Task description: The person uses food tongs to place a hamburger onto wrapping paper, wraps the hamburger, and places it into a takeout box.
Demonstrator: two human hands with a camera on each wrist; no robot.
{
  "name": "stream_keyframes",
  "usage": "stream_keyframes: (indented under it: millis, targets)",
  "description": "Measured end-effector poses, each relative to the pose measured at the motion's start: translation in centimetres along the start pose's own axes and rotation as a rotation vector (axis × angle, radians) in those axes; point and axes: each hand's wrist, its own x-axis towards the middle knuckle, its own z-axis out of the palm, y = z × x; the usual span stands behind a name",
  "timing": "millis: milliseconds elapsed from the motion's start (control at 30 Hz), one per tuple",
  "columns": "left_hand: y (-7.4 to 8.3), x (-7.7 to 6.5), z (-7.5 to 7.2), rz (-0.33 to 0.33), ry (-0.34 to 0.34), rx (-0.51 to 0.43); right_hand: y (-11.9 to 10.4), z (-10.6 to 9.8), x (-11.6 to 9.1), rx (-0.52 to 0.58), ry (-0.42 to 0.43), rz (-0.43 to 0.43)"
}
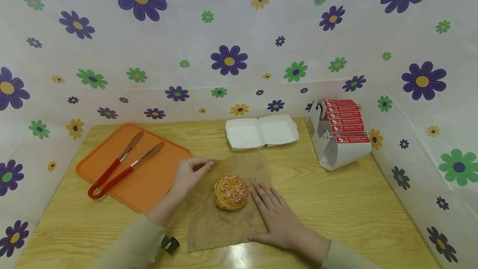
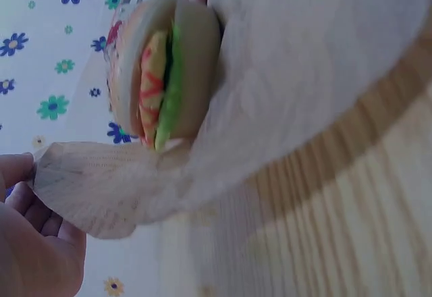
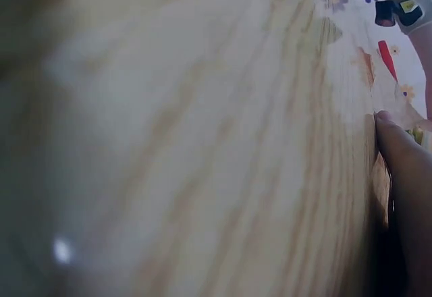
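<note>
A sesame-topped hamburger (image 1: 232,192) sits on a sheet of brown wrapping paper (image 1: 213,231) spread on the wooden table. My left hand (image 1: 187,176) pinches the paper's far left corner between thumb and fingers; in the left wrist view that corner of the paper (image 2: 101,189) is lifted off the table. Yellow and green layers show in the side of the hamburger (image 2: 162,74) there. On the paper's right edge, my right hand (image 1: 278,219) rests flat with its fingers straight, just right of the hamburger. In the right wrist view, only the thumb side of the right hand (image 3: 405,169) shows.
An orange tray (image 1: 149,186) with red-handled tongs (image 1: 112,172) lies at the left. Behind the paper stands an opened white box (image 1: 244,133). A dispenser (image 1: 345,157) holding a roll of red labels (image 1: 345,115) stands at the back right. Flowered sheeting (image 1: 201,45) surrounds the table.
</note>
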Motion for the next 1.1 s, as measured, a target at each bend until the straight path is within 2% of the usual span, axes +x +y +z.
stream_keyframes:
  millis: [100, 167, 333, 500, 633, 867, 967, 1100]
  targets:
    - [0.4, -0.7, 0.7, 0.043, -0.006, -0.003, 0.0, 0.0, 0.1, -0.015, 0.002, -0.001]
    - [0.5, -1.2, 1.2, 0.077, -0.031, -0.015, 0.0, 0.0, 0.1, -0.016, 0.004, -0.002]
    - [0.7, -2.7, 2.5, 0.202, -0.117, 0.043, -0.1, 0.0, 0.0, -0.022, 0.020, -0.004]
    - [0.7, -3.7, 3.5, 0.357, -0.166, 0.194, 0.0, 0.1, 0.0, -0.010, 0.004, 0.005]
    - [0.5, -4.2, 3.8, 0.477, -0.173, 0.348, 0.0, 0.1, 0.0, -0.012, -0.011, 0.006]
    - [0.0, -4.8, 3.5, 0.804, -0.191, 0.643, -0.1, 0.0, 0.0, -0.027, 0.006, -0.005]
    - [-0.2, -5.1, 3.2, 0.870, -0.228, 0.721, -0.1, -0.1, 0.1, -0.030, 0.006, -0.011]
    - [-0.4, -5.2, 2.7, 0.897, -0.304, 0.756, -0.2, -0.1, 0.0, -0.008, -0.001, 0.000]
